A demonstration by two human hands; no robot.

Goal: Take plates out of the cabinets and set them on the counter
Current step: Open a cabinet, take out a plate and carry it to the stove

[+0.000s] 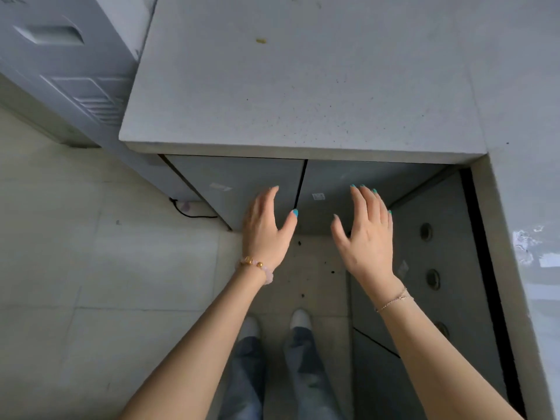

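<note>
A grey speckled counter [303,86] fills the upper middle of the head view, with two closed grey cabinet doors under its front edge. My left hand [266,228] is held flat with straight fingers in front of the left cabinet door [230,183]. My right hand [366,231] is spread the same way in front of the right cabinet door [327,180]. Whether the fingertips touch the doors cannot be told. Both hands hold nothing. No plates are in view.
A grey appliance [75,71] stands left of the counter, with a black cable [188,210] on the tiled floor beside it. A side cabinet panel [433,268] with round holes runs along the right under a second counter [521,147]. My feet stand below.
</note>
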